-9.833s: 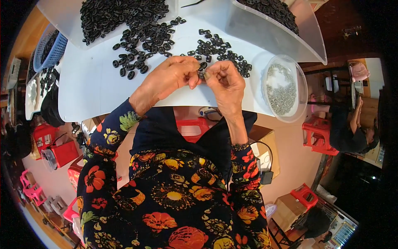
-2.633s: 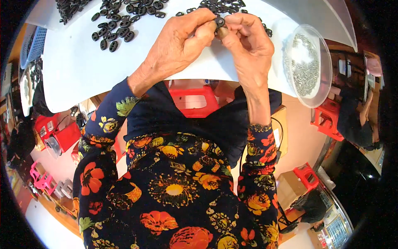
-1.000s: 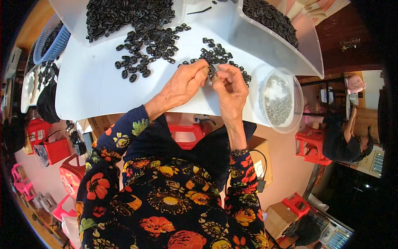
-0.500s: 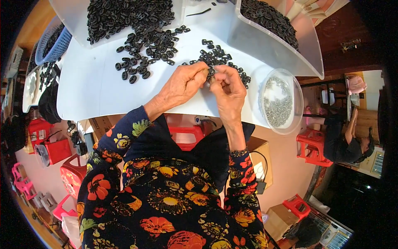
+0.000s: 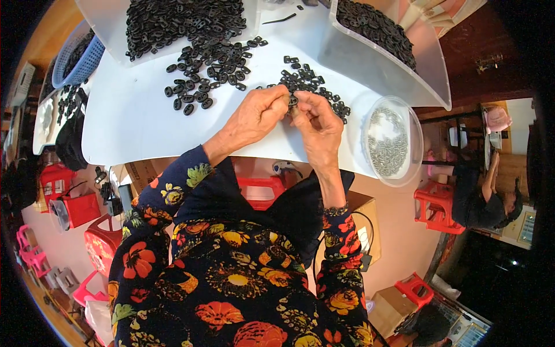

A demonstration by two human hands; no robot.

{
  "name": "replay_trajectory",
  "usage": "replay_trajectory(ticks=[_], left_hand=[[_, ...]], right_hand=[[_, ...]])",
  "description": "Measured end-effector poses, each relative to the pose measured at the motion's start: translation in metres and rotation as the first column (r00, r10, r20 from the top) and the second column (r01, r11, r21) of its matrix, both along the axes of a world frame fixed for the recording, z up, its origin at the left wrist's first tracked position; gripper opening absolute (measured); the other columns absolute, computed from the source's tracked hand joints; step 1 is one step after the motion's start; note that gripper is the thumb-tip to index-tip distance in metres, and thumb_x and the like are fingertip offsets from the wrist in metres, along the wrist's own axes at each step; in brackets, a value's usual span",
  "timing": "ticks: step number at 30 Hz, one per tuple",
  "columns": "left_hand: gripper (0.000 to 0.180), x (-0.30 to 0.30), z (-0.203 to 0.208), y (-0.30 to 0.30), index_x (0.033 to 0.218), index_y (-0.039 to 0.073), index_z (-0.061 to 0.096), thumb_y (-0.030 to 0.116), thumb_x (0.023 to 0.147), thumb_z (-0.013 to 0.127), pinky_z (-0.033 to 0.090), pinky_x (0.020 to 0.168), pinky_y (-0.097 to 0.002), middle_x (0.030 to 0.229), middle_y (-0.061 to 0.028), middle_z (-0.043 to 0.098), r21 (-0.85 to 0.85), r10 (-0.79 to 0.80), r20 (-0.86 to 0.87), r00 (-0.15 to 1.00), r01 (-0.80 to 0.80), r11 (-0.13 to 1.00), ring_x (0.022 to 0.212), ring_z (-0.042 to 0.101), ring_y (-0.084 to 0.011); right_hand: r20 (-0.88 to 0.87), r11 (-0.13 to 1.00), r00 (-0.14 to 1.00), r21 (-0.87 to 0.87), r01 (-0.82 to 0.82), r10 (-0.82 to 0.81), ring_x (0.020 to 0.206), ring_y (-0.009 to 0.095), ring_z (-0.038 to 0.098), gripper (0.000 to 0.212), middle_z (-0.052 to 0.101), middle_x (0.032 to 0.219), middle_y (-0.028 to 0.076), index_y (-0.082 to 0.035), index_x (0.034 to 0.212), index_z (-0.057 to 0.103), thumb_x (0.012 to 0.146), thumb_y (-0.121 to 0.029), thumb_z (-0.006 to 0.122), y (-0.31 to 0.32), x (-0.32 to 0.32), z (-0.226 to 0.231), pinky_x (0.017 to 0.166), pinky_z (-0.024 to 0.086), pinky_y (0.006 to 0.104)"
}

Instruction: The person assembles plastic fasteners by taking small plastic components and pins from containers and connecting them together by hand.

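Fingertips of both hands meet over the near edge of the white plastic table (image 5: 139,124), pinching one small black oval plastic piece (image 5: 293,102) between them. The left hand (image 5: 257,114) curls in from the left, thumb and forefinger closed on the piece's left side; the right hand (image 5: 317,124) mirrors it, fingers bent and closed on the other side. Holding the piece raised just above the tabletop and close to the body seems to keep it steady and in plain sight. Whether anything metal sits in the piece I cannot tell; it is too small.

Supplies lie within short reach. A loose scatter of black oval plastic pieces (image 5: 208,63) spreads on the table beyond the left hand, and a smaller cluster of the same black pieces (image 5: 309,85) lies just behind the fingertips, touching distance away, likely so one can be picked up without shifting the arms. A round clear plastic tub of small silvery metal parts (image 5: 388,141) stands just beside the right hand at the table's edge, on the side of the hand that would dip into it.

Farther back, a white tray heaped with black pieces (image 5: 179,20) and a translucent bin of more black pieces (image 5: 381,34) hold the bulk stock. A blue plastic basket (image 5: 78,58) stands at far left.
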State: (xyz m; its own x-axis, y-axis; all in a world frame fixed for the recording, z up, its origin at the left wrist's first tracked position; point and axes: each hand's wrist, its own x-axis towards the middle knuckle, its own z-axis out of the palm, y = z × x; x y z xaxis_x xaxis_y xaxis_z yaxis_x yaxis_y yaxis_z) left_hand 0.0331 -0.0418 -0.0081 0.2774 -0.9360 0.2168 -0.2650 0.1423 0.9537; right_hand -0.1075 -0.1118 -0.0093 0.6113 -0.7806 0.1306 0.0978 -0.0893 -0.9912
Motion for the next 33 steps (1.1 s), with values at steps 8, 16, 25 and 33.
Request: replay_trajectory(ticks=[8, 16, 25, 33], left_hand=[[0.023, 0.0013, 0.0005, 0.0006, 0.076, -0.001, 0.047, 0.016, 0.091, 0.043, 0.04, 0.054, -0.0316, 0.06, -0.0077, 0.048, 0.033, -0.002, 0.014, 1.0, 0.001, 0.999, 0.056, 0.046, -0.016], [0.027, 0.0041, 0.001, 0.0018, 0.078, -0.001, 0.045, 0.021, 0.094, 0.043, 0.039, 0.056, -0.0347, 0.061, -0.01, 0.045, 0.007, -0.007, 0.079, 0.997, 0.006, 1.0, 0.057, 0.041, -0.0192], [0.024, 0.0009, 0.0, 0.0017, 0.082, -0.002, 0.049, 0.019, 0.094, 0.045, 0.042, 0.058, -0.0323, 0.065, -0.0096, 0.051, 0.017, 0.007, -0.004, 1.0, -0.007, 1.0, 0.06, 0.048, -0.0183], [0.02, 0.0006, 0.0043, 0.0024, 0.085, -0.003, 0.055, 0.014, 0.092, 0.046, 0.044, 0.061, -0.0273, 0.069, -0.0059, 0.055, 0.046, 0.006, -0.084, 0.996, -0.002, 0.999, 0.065, 0.05, -0.0103]], right_hand=[[0.025, 0.998, 0.998, -0.039, -0.053, 0.053, 0.072, 0.003, 0.051, 0.028, 0.055, 0.082, -0.005, -0.005, 0.11, 0.061, 0.083, 0.003, 0.062, 0.0002, -0.0002, -0.0011, 0.064, 0.044, 0.0185], [0.059, 0.997, 0.996, -0.044, -0.061, 0.063, 0.074, 0.005, 0.051, 0.038, 0.052, 0.083, -0.003, -0.005, 0.112, 0.058, 0.077, 0.008, 0.066, 0.0055, 0.0059, -0.0003, 0.068, 0.045, 0.02], [-0.022, 0.997, 1.0, -0.075, 0.017, -0.019, 0.074, 0.004, 0.049, 0.03, 0.052, 0.083, -0.003, -0.006, 0.111, 0.059, 0.083, 0.004, 0.062, 0.0062, 0.0053, 0.0057, 0.065, 0.043, 0.0188], [0.013, 0.996, 0.998, -0.067, 0.062, -0.062, 0.071, 0.003, 0.049, 0.028, 0.054, 0.082, -0.004, -0.007, 0.11, 0.059, 0.083, 0.004, 0.06, 0.0068, 0.0062, -0.0016, 0.061, 0.042, 0.0171]])
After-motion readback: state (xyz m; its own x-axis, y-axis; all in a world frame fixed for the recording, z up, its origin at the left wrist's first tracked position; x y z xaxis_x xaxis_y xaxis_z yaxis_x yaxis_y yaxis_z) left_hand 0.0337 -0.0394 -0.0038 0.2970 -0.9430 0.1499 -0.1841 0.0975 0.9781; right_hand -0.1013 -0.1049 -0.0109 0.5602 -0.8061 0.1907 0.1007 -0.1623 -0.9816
